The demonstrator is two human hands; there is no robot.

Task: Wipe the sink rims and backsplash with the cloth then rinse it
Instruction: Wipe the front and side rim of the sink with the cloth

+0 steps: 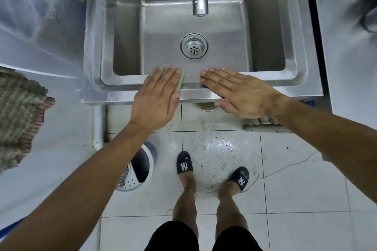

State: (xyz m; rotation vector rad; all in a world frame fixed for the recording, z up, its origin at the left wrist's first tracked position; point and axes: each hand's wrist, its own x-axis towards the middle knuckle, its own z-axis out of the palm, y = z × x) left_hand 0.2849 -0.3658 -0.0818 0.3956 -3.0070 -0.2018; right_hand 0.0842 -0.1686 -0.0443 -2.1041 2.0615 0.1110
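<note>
A steel sink [93,51] fills the upper middle of the head view, with a drain [194,46] in its basin and a flexible faucet [201,6] hanging over the back. My left hand [157,98] lies flat on a grey-green cloth [181,81], pressing it onto the sink's front rim [122,93]. Only the cloth's right edge and a strip near my fingertips show. My right hand [240,93] rests flat on the same front rim just to the right, fingers together, holding nothing.
Steel counters flank the sink on the left [40,36] and right [350,47]. A woven rag [18,116] lies on the left counter. Below are a wet tiled floor [224,149], a white drain pipe [98,128], a colander-like strainer [134,171], and my sandalled feet.
</note>
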